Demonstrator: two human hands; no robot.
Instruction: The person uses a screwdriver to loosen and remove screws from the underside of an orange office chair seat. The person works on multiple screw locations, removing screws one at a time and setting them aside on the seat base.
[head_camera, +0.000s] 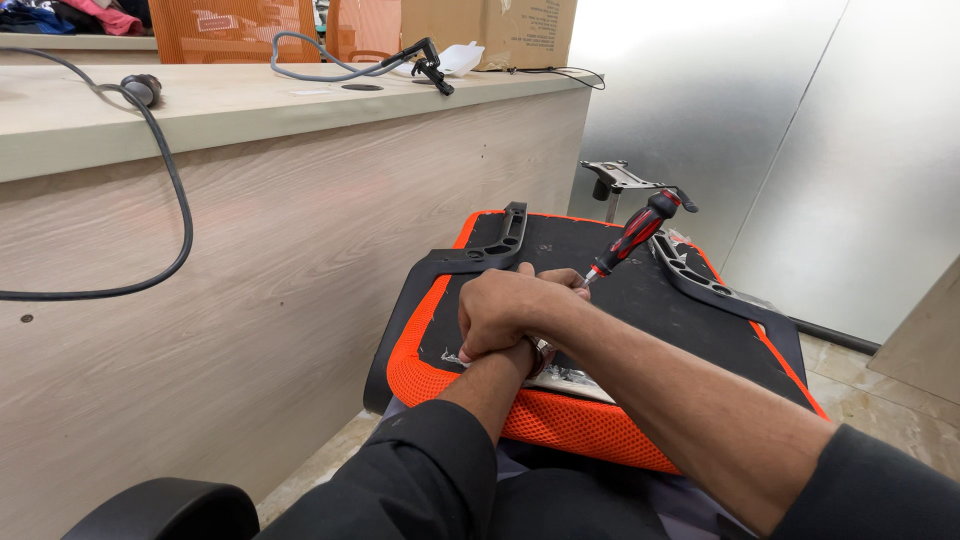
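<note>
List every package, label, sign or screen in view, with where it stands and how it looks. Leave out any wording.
Brown cardboard box: on the far end of the pale wood counter, top cut off by the frame, dark print on its face.
Crumpled clear plastic wrapping: on the upturned orange mesh chair seat, just below the crossed hands, shiny and torn.
No sign or screen shows.

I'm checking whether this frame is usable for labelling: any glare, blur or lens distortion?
Head view: sharp overall; soft glare on the frosted wall panels; the desk edge bows from wide-angle distortion; hands and screwdriver evenly lit with faint shadows.
</note>
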